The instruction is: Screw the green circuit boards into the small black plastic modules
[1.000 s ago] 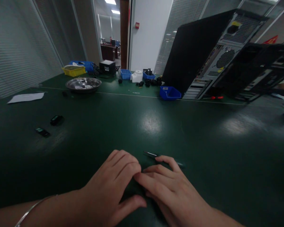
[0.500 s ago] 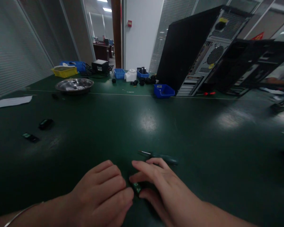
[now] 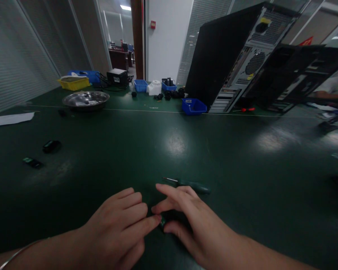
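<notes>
A small part with a green circuit board (image 3: 162, 222) sits low in the middle, between my hands, mostly hidden by fingers. My right hand (image 3: 194, 221) pinches it between thumb and fingertips, its index finger raised above. The fingers of my left hand (image 3: 121, 225) are curled in, and its index finger reaches across onto the board. Whatever else those curled fingers may hold is hidden. Just beyond my right hand lies a screwdriver (image 3: 195, 186) with a dark green handle, its shaft pointing left.
Two small black parts, one nearer (image 3: 33, 162) with green on it and one farther (image 3: 51, 146), lie at the left. Behind are a metal bowl (image 3: 86, 107), a blue bin (image 3: 193, 108) and a tall black computer case (image 3: 216, 52). Another person's arm (image 3: 326, 95) shows far right.
My left index finger has stretched out from the curled fingers onto the board, and my left thumb has drawn back. My right hand keeps its pinch. The view has shifted slightly.
</notes>
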`<state>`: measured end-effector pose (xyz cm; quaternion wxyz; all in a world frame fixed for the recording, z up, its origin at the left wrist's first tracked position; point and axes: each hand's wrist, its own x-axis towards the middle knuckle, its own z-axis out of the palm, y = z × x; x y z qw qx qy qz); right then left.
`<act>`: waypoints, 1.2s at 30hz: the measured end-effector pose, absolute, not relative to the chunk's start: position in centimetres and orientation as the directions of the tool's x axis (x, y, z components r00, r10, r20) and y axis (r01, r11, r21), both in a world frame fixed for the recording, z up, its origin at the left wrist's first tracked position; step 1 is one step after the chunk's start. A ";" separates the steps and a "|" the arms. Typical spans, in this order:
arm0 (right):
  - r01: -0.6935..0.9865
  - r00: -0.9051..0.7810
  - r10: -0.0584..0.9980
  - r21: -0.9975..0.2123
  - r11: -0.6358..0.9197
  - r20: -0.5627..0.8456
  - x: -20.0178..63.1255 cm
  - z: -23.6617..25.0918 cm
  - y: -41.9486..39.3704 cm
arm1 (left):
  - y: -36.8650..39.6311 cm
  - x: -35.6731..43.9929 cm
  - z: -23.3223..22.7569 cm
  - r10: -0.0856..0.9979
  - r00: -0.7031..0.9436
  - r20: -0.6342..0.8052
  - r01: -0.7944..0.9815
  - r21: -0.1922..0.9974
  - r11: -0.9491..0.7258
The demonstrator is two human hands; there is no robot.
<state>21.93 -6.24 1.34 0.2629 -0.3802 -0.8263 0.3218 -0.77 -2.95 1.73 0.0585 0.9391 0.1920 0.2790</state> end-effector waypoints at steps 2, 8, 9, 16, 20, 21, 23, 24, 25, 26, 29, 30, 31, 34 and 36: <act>0.463 -0.573 0.800 -0.734 0.497 0.180 22.1 1.2 -6.2 | -2.9 -0.8 1.8 0.392 0.770 0.503 0.328 0.215 -0.920; 0.503 -0.594 0.770 -0.640 0.581 0.231 22.5 1.9 -6.0 | -2.8 -0.7 1.8 0.407 0.763 0.502 0.345 0.217 -0.913; 0.511 -0.611 0.752 -0.603 0.612 0.245 22.5 2.1 -5.9 | -2.8 -0.7 1.7 0.413 0.758 0.505 0.350 0.220 -0.911; 0.553 -0.635 0.659 -0.358 0.752 0.403 22.4 2.8 -6.2 | -2.6 -0.8 1.5 0.430 0.744 0.511 0.367 0.226 -0.902; 0.574 -0.652 0.637 -0.282 0.769 0.412 22.4 2.7 -6.2 | -2.4 -1.0 1.4 0.405 0.762 0.506 0.341 0.219 -0.914; 0.572 -0.661 0.622 -0.254 0.780 0.420 22.4 2.7 -6.1 | -2.4 -1.1 1.4 0.400 0.769 0.498 0.338 0.214 -0.916; 0.559 -0.691 0.574 -0.178 0.810 0.440 22.2 2.7 -6.0 | -2.4 -1.1 1.4 0.392 0.782 0.484 0.340 0.196 -0.920; 0.553 -0.707 0.550 -0.138 0.822 0.445 22.2 2.7 -6.0 | -2.4 -1.1 1.5 0.387 0.790 0.475 0.343 0.182 -0.922; 0.548 -0.722 0.531 -0.102 0.830 0.443 22.0 2.6 -6.0 | -2.5 -1.0 1.6 0.380 0.798 0.467 0.343 0.166 -0.924; 0.545 -0.731 0.518 -0.075 0.835 0.444 21.9 2.6 -6.0 | -2.5 -1.0 1.7 0.360 0.806 0.469 0.333 0.144 -0.932; 0.536 -0.747 0.494 -0.037 0.844 0.445 21.6 2.4 -6.0 | -2.6 -0.8 2.0 0.298 0.837 0.460 0.297 0.077 -0.952; 0.529 -0.754 0.488 -0.033 0.848 0.440 21.5 2.3 -6.1 | -2.7 -0.8 2.0 0.278 0.847 0.453 0.286 0.053 -0.957; 0.521 -0.761 0.481 -0.030 0.853 0.435 21.4 2.3 -6.1 | -2.7 -0.9 2.0 0.269 0.856 0.442 0.285 0.033 -0.958; 0.515 -0.777 0.485 -0.038 0.856 0.401 21.3 2.3 -6.1 | -3.0 -1.1 1.9 0.234 0.886 0.400 0.261 -0.013 -0.965; 0.513 -0.775 0.488 -0.051 0.857 0.402 21.2 2.4 -6.2 | -3.1 -1.1 1.9 0.221 0.892 0.395 0.253 -0.030 -0.967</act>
